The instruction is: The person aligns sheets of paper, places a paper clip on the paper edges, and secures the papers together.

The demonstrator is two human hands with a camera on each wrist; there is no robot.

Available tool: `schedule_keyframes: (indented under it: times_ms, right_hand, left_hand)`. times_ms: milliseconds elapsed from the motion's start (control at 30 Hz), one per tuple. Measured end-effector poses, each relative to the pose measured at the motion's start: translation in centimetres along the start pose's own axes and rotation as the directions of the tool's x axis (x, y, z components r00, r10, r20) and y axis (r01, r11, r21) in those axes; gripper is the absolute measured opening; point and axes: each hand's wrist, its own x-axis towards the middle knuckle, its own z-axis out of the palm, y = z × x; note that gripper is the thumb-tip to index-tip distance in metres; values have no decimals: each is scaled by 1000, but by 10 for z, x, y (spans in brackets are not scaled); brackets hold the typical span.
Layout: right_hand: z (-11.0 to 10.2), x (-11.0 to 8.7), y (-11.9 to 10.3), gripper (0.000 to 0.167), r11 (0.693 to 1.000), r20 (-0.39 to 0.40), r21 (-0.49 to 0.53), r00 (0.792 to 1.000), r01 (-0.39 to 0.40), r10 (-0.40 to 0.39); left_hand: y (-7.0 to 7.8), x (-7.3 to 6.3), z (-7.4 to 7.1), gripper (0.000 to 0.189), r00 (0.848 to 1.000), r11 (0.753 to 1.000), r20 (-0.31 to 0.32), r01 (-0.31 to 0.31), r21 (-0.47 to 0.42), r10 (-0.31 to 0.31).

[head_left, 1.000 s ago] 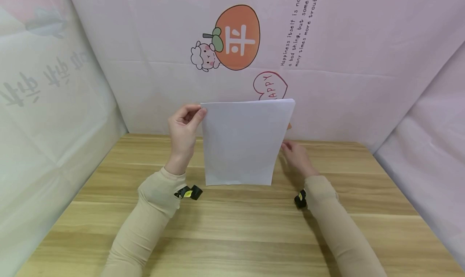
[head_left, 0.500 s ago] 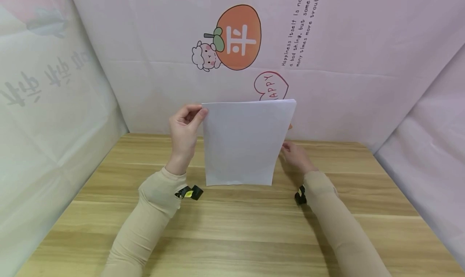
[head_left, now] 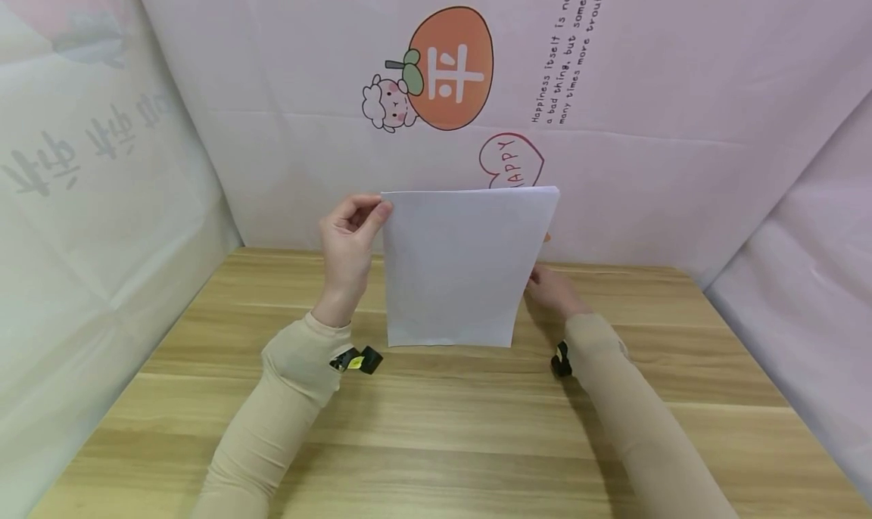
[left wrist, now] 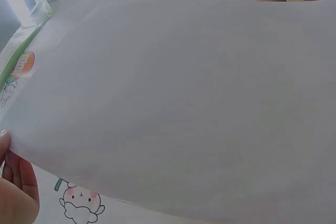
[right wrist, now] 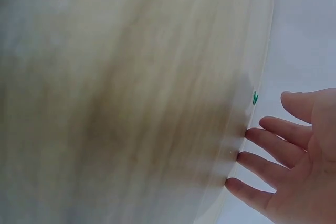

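White paper (head_left: pixel 463 269) stands upright over the table, its lower edge close to the wood. A second layer shows along its upper right edge. My left hand (head_left: pixel 346 243) pinches the upper left corner between thumb and fingers. In the left wrist view the paper (left wrist: pixel 178 98) fills most of the picture, with the left hand (left wrist: pixel 18 187) at its lower left corner. Low beside the paper's right edge is my right hand (head_left: pixel 555 288), its fingertips partly hidden behind the paper. The right wrist view shows the right hand (right wrist: pixel 294 156) with fingers extended and spread, fingertips at the wood surface's edge.
The wooden table (head_left: pixel 436 436) extends toward me. A printed cloth backdrop (head_left: pixel 306 65) hangs behind it, with white cloth (head_left: pixel 102 224) at the left and more cloth (head_left: pixel 811 292) at the right. A small green mark (right wrist: pixel 255 98) lies near the right fingers.
The view has shifted very slightly. My right forearm and wrist have edged inward and forward. The left hand keeps its pinch on the paper, which stays upright.
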Motion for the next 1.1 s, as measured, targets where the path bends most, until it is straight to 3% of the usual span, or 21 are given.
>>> schedule_keyframes:
  times_ms: [200, 633, 767, 1100]
  right_hand:
    - [0, 3, 0, 46, 998, -17, -58, 999, 27, -28]
    - [6, 12, 6, 37, 1000, -109, 10, 994, 11, -10]
    - [5, 13, 6, 34, 1000, -139, -12, 990, 13, -15]
    - [6, 14, 3, 29, 999, -162, -17, 986, -45, 42]
  left_hand:
    - [0, 1, 1, 23, 1000, 1000, -6, -11, 2, 11]
    - [0, 0, 1, 24, 1000, 1000, 8, -3, 8, 3]
    - [1, -1, 3, 24, 1000, 1000, 9, 1, 5, -1]
    - [-1, -1, 5, 15, 1000, 1000, 2, -5, -8, 5]
